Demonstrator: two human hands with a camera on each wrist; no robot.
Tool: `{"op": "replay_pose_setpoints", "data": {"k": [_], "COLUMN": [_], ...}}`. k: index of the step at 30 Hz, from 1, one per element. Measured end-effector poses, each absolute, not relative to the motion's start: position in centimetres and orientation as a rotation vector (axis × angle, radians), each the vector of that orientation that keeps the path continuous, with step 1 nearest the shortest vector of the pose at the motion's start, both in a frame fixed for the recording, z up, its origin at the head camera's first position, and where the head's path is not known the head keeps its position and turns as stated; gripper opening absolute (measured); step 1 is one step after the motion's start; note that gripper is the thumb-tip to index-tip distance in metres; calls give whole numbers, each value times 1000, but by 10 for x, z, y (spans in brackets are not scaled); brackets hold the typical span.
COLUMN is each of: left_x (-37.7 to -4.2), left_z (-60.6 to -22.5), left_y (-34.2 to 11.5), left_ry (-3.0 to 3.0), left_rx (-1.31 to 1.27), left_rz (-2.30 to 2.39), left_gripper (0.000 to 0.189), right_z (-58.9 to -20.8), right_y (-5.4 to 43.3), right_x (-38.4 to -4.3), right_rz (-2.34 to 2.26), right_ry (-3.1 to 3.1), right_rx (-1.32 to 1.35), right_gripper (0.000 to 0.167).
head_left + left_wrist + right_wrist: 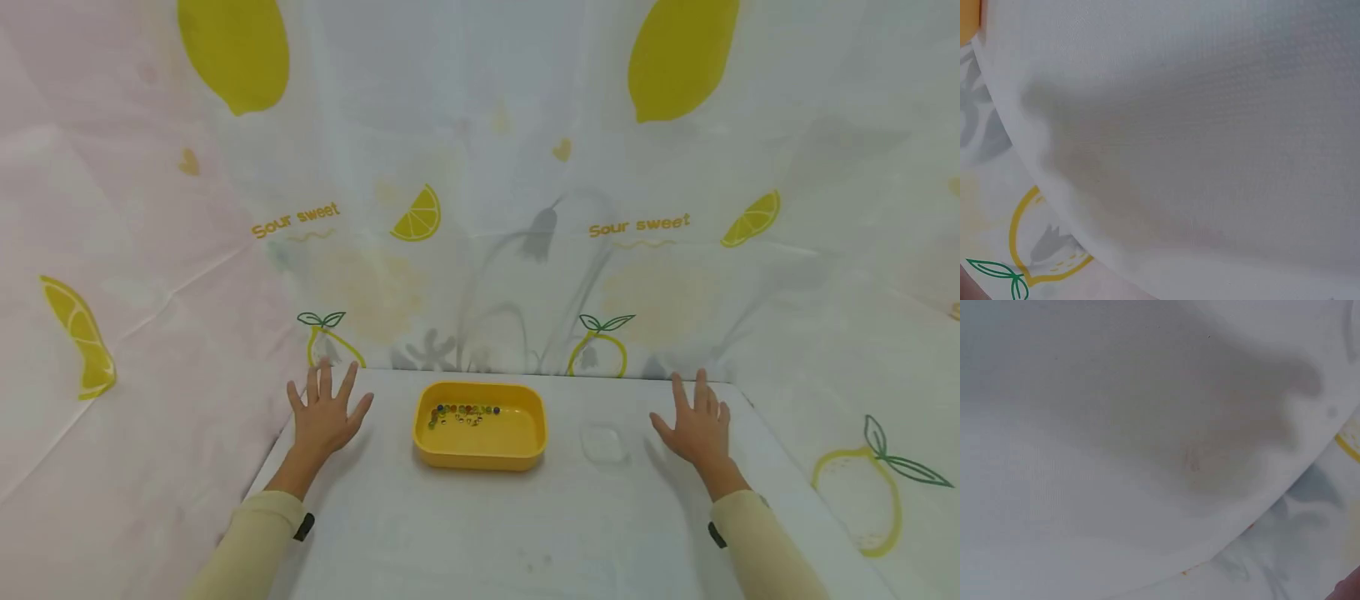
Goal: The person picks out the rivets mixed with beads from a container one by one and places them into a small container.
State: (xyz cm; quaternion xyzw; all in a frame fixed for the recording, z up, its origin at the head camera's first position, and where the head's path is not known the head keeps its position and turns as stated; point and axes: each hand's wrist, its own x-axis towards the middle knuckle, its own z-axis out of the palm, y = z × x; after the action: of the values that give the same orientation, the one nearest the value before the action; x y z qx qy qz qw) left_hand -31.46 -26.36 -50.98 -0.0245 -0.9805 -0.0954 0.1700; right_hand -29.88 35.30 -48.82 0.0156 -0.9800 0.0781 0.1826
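Note:
A yellow rectangular tray (pixel 480 461) stands on the white table in the head view. Inside it, along its far left side, lie several small coloured marbles (pixel 468 409). To the tray's right is a small clear, squarish container (pixel 603 445). My left hand (pixel 324 421) is held over the table left of the tray, fingers spread, holding nothing. On the far right, beyond the clear container, my right hand (pixel 699 429) hovers with its fingers extended and nothing in it. Both wrist views show mainly the tabletop with a hand's shadow; the tray's edge (pixel 969 22) enters the left wrist view.
The white table (pixel 480 533) ends at a lemon-printed curtain (pixel 495 275) behind it. More of the same cloth hangs at the left and right. Dark bands (pixel 304 527) sit at the wrists over pale sleeves (pixel 255 542).

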Motion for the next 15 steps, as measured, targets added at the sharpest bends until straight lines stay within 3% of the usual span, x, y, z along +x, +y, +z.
{"op": "replay_pose_setpoints", "data": {"k": [15], "left_x": [-315], "left_z": [-496], "left_y": [-238], "left_ry": [-2746], "left_rx": [-208], "left_rz": [-219], "left_gripper": [77], "right_z": [-471], "right_y": [364], "right_x": [-307], "right_rz": [184], "right_ry": [-2667], "right_rx": [137], "right_gripper": [85]}}
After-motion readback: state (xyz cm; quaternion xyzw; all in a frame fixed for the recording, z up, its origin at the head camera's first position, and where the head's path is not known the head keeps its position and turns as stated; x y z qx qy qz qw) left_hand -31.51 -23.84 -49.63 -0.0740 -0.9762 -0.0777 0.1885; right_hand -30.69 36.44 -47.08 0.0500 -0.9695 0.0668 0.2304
